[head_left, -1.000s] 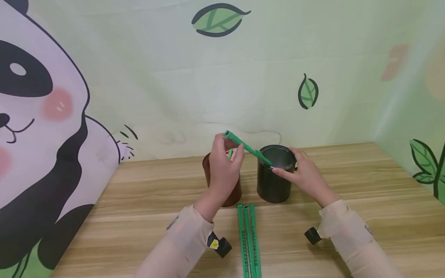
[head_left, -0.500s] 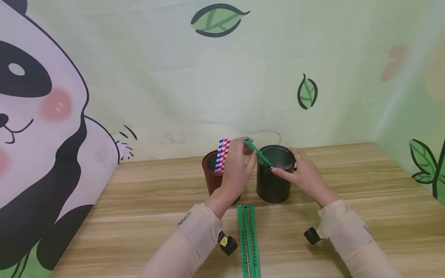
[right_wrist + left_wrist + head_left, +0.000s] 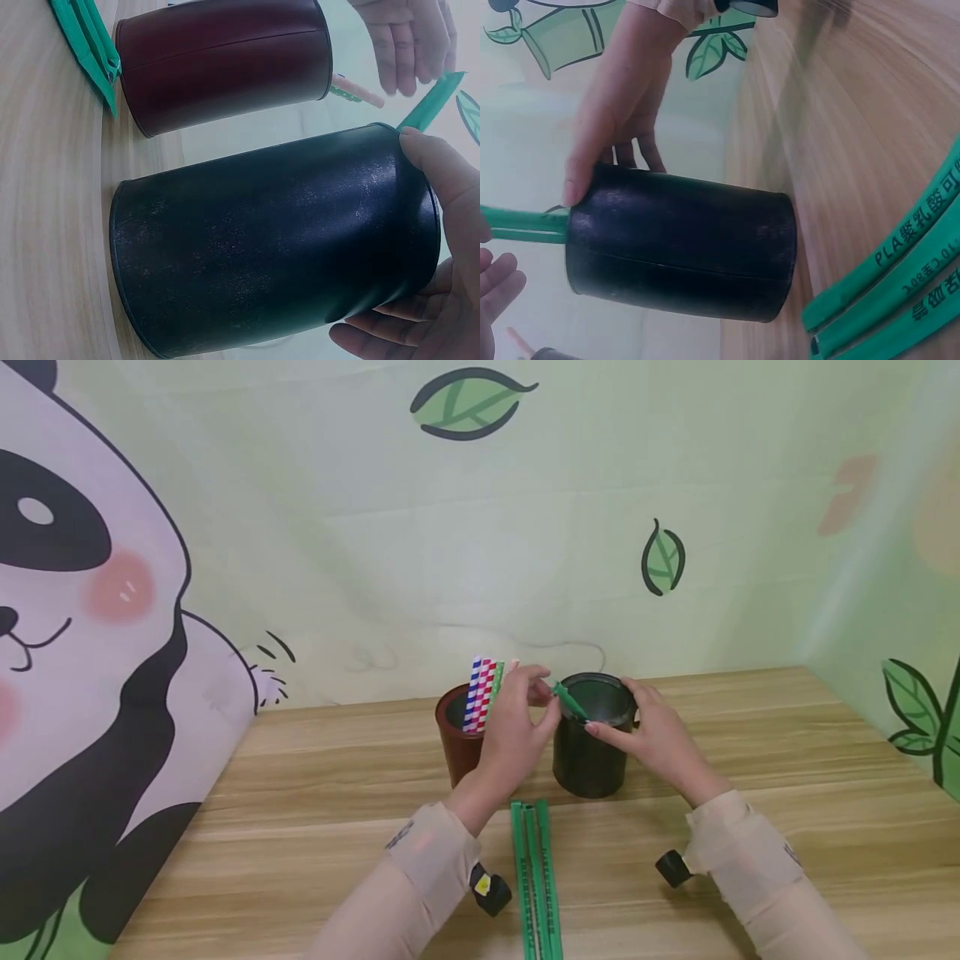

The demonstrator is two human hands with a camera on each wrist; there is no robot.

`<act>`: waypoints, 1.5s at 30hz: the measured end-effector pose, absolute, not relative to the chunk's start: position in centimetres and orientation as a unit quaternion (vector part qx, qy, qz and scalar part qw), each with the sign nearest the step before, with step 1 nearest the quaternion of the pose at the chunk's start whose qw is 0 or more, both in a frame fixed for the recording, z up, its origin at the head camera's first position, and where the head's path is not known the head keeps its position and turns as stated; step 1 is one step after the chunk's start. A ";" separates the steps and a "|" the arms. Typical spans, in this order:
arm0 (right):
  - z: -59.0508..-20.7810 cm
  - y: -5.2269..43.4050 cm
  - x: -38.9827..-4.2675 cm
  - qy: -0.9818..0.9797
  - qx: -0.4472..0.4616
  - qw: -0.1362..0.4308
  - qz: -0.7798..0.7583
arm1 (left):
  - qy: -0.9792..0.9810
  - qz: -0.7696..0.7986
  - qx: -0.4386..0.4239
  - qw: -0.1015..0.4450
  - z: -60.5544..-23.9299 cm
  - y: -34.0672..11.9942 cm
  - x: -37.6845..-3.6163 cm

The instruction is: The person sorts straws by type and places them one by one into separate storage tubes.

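Observation:
A green wrapped straw (image 3: 572, 702) leans inside a black cylindrical cup (image 3: 591, 760), its upper end above the rim. My left hand (image 3: 517, 722) is at that end, thumb and fingers spread beside it; in the right wrist view the left hand's fingers (image 3: 405, 56) hang fairly straight. My right hand (image 3: 663, 735) holds the black cup at its rim, thumb on the near side and fingers round the far side. Several more green wrapped straws (image 3: 536, 877) lie side by side on the table, with printed lettering visible in the left wrist view.
A brown cup (image 3: 459, 752) stands left of the black one, partly behind my left hand. Several striped straws (image 3: 480, 693) in blue, red and green stick up from it. The wooden table (image 3: 300, 843) meets a printed backdrop with a panda and leaves.
My left hand has moved right, from in front of the brown cup toward the black one. The green straw has slid lower into the black cup. My right hand keeps its hold.

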State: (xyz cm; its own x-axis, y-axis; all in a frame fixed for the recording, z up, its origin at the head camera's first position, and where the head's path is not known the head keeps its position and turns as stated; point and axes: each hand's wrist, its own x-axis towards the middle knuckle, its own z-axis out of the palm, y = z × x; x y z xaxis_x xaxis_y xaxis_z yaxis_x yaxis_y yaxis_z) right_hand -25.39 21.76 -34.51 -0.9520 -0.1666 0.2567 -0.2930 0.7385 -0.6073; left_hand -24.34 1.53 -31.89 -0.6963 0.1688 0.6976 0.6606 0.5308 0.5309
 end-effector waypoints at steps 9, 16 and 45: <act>-34.5 21.8 -25.2 -0.930 0.116 0.084 0.340 | -0.806 -0.444 -0.239 0.310 -31.3 0.4 -23.2; -34.5 21.8 -25.1 -0.931 0.120 0.084 0.335 | -0.783 -0.451 -0.258 0.341 -31.1 -0.6 -21.8; -34.3 21.6 -25.2 -0.931 0.122 0.087 0.333 | -0.834 -0.471 -0.229 0.171 -35.3 -3.2 -16.6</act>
State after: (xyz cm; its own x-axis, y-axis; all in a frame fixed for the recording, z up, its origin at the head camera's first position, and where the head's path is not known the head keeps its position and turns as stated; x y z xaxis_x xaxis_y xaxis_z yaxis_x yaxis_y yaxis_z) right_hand -25.19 21.65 -34.26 -0.9550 -0.1687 0.2440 -0.2851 0.7491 -0.5979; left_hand -16.65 -3.18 -35.29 -0.8369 0.2200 0.5011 0.5428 0.4512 0.7084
